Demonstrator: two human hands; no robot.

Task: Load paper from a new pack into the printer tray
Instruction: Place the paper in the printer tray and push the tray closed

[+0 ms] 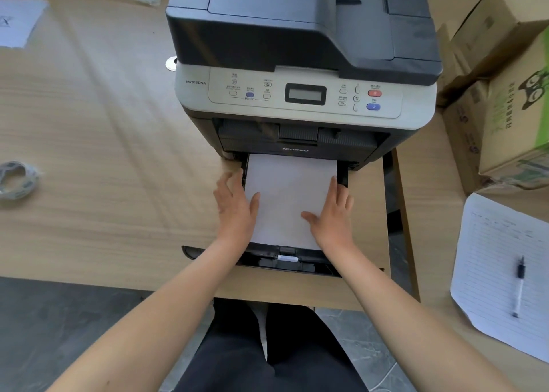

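Note:
A grey and black printer (303, 73) stands on a wooden desk, its black paper tray (285, 262) pulled out toward me. A white stack of paper (285, 195) lies in the tray, its far end under the printer body. My left hand (234, 204) lies flat along the stack's left edge, thumb on top of the sheets. On the right edge rests my right hand (331, 216), fingers straight, thumb spread over the paper. Neither hand lifts the stack. No paper pack shows.
Cardboard boxes (499, 94) stand right of the printer. A lined notepad (502, 272) with a pen (519, 287) lies at the right. A coiled cable (16, 179) and a white sheet (17, 21) are on the desk (104, 154) at the left.

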